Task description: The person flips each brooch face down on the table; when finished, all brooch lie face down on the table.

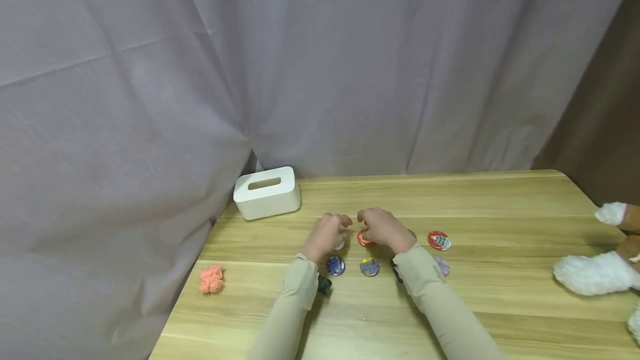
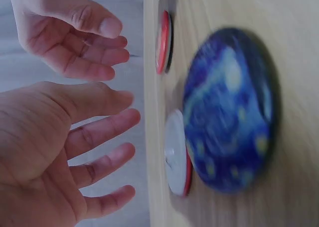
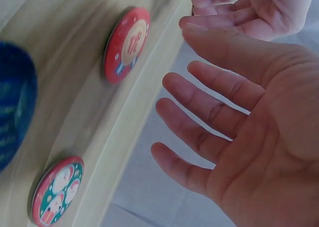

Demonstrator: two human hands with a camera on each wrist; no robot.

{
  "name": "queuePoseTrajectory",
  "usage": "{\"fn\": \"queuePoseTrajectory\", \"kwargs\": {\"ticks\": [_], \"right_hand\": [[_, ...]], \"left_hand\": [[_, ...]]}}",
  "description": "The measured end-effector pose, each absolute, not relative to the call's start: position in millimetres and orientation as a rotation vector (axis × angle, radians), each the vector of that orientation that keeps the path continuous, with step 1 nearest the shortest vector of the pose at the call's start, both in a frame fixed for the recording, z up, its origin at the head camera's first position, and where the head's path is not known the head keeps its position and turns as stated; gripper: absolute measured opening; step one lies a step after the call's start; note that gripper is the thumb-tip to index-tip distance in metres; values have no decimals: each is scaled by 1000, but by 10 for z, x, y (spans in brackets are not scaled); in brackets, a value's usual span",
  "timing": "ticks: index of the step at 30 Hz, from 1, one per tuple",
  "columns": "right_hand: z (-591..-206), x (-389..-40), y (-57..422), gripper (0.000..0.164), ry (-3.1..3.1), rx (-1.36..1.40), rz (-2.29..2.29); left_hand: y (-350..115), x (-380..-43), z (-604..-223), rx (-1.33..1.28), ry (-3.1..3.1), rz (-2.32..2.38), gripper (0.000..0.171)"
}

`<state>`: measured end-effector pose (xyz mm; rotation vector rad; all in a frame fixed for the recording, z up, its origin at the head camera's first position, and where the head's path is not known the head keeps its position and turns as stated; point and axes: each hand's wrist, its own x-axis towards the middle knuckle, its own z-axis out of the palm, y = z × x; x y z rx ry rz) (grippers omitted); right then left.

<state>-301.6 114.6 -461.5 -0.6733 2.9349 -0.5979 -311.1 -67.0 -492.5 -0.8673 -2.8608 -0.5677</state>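
My left hand (image 1: 327, 235) hovers over the table with its fingers loosely spread and nothing in them. Below it lie a blue swirl-patterned button badge (image 2: 229, 112) and a whitish badge (image 2: 176, 155) with a red rim. Facing it, my right hand (image 1: 384, 230) is also held in the air, fingers relaxed and holding nothing. Nearest to that hand is a red badge (image 3: 127, 45) with a pale centre. A red and green badge (image 3: 59, 191) lies farther along, partly hidden behind the hand in the head view. A grey and yellow badge (image 1: 369, 268) sits between the forearms.
To the right lie a red badge with a tree (image 1: 439, 240) and a pale purple badge (image 1: 442, 266), partly covered by the sleeve. A white tissue box (image 1: 267, 201) stands at the back left. A coral knitted piece (image 1: 211, 279) is left, a white-and-brown plush (image 1: 595, 274) right.
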Motion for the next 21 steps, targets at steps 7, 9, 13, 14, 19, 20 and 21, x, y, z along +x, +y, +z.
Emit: {"fn": "queuePoseTrajectory", "kwargs": {"ticks": [7,9,13,14,19,20,21], "right_hand": [[-4654,-3012,1240,32,2946,-639,-646],[-4684,-3011,1254,26,2952,-639,-643],[-4749,-3008,1259,23,2944,-618,-649],[-4761,-3006,1258,23,2948,-617,-644],[-4796,-2975,1259,26,2958,-606,-641],[-4804,-2972,1259,26,2961,-610,-643],[-4809,-2967,1259,26,2961,-615,-645]], "left_hand": [[-527,-3076,-4896,-891,-2899,-610,33],[-489,-3071,-4891,-900,-2910,-615,33],[-424,-3055,-4890,-887,-2929,-603,35],[-408,-3052,-4892,-880,-2936,-602,35],[-336,-3042,-4934,-837,-2950,-569,28],[-329,-3041,-4943,-826,-2956,-558,26],[-324,-3036,-4950,-814,-2961,-547,25]]}}
